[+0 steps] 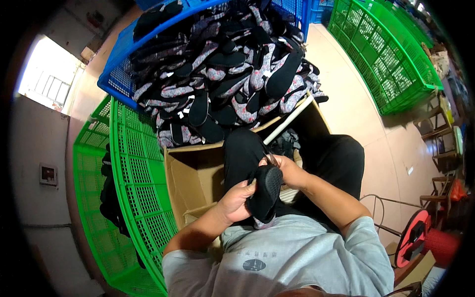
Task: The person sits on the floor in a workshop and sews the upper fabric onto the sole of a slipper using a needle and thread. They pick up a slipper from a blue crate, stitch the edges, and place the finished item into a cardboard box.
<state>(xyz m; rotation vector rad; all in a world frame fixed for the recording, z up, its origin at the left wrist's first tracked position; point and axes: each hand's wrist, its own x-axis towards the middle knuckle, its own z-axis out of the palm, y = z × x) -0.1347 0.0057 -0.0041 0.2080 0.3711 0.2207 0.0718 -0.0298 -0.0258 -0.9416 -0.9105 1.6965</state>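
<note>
A black-soled cloth shoe [267, 190] is held over my lap, its dark textured sole turned up and a bit of grey patterned fabric showing at the end nearest me. My left hand [235, 203] is closed around its left side, with the thumb against the sole's edge. At the shoe's far end, my right hand [291, 172] grips small scissors [270, 159]; their thin metal blades lie close to the shoe's edge. The fingers partly hide the scissors, so I cannot tell whether the blades touch anything.
Ahead, a blue crate [115, 79] overflows with similar black and grey-floral shoes. An open cardboard box [194, 171] with a white tube [292, 119] across it stands before my knees. Green crates [141, 198] stand at left, another green crate [378, 54] at far right. A red round-based object [414, 237] is nearer right.
</note>
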